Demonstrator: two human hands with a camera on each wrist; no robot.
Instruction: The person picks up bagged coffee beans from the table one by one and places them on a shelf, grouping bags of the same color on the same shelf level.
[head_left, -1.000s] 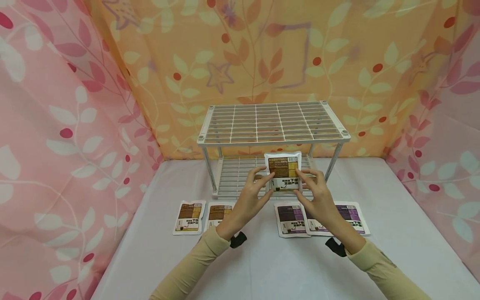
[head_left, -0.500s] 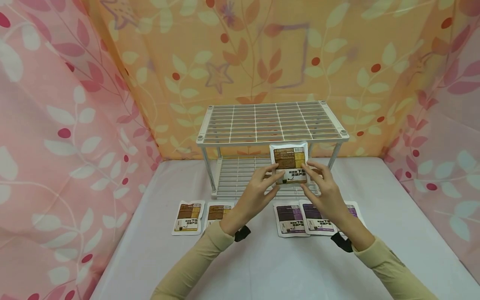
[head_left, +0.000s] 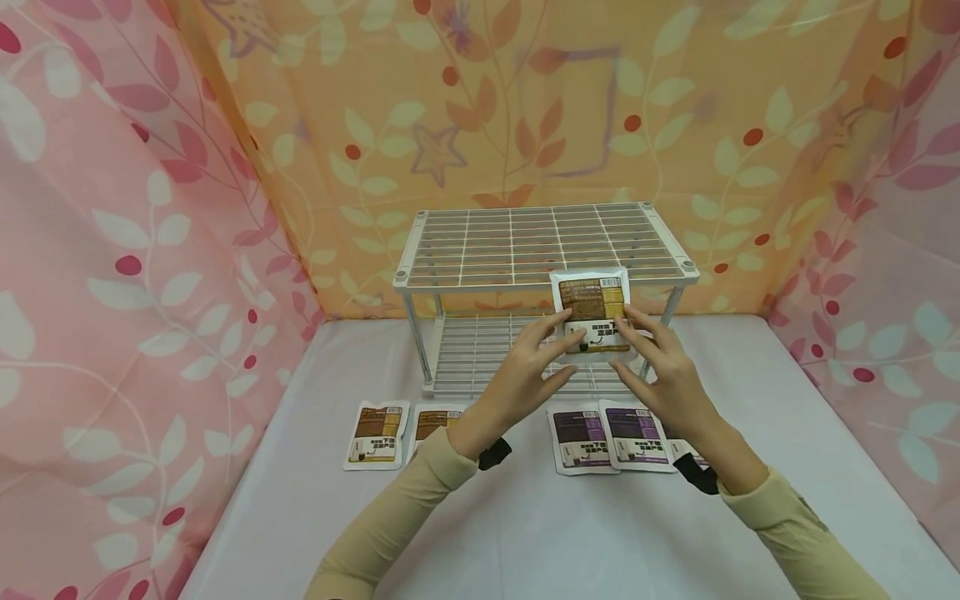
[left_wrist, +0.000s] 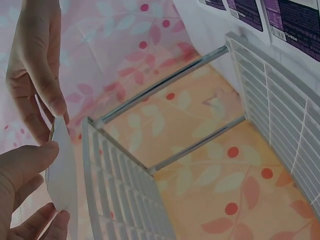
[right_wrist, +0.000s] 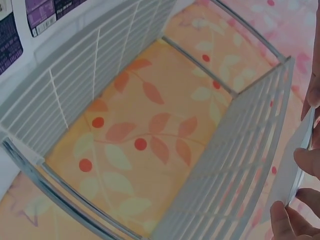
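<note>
Head view shows the brown packet (head_left: 592, 310) upright in the air, level with the front rail of the wire rack (head_left: 546, 247), right of centre. Your left hand (head_left: 525, 375) and right hand (head_left: 667, 375) pinch its lower side edges, leaving the printed face toward you. Above the rail the top shelf lies open; below, more packets (head_left: 607, 437) lie flat on the tabletop (head_left: 525, 533).

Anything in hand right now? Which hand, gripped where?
Both hands hold one flat white pouch with a brown-and-yellow label. The left hand pinches its lower left edge, the right hand its lower right edge, in front of the white wire shelf.
</note>
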